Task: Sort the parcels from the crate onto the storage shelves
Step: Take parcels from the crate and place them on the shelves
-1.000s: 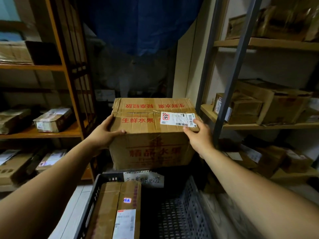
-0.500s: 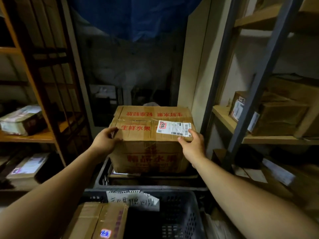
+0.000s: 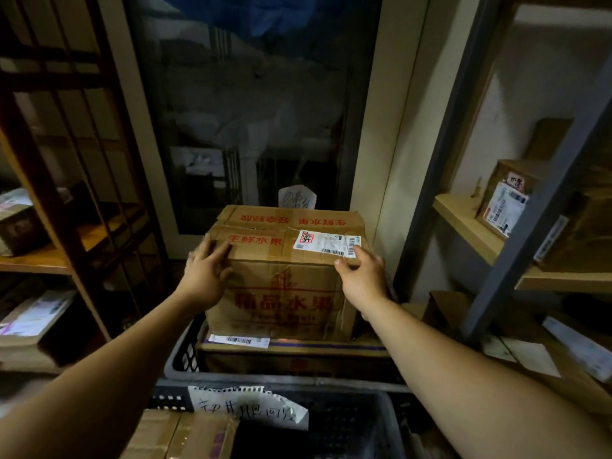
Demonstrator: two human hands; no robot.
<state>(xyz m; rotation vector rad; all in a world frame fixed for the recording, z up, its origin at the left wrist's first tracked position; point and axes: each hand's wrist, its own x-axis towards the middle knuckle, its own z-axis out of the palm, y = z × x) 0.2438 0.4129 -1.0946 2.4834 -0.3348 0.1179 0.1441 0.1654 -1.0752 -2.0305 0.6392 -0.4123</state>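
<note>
A large brown cardboard box [image 3: 284,279] with red Chinese print and a white shipping label sits on top of a flat parcel [image 3: 298,351] inside a far dark crate [image 3: 185,356]. My left hand [image 3: 205,276] grips its upper left corner. My right hand [image 3: 362,276] holds its upper right edge, thumb by the label. A nearer dark crate [image 3: 341,422] with a handwritten paper tag holds a brown parcel [image 3: 178,435] at bottom left.
A wooden shelf unit [image 3: 53,256] with parcels stands on the left. On the right, a grey-posted shelf [image 3: 463,223] carries labelled boxes [image 3: 510,200], with more parcels lower down [image 3: 563,352]. A dark glass door [image 3: 251,111] is straight ahead.
The box has gone forward and down, from above the near crate onto the flat parcel in the far crate. Both hands stayed on its upper corners.
</note>
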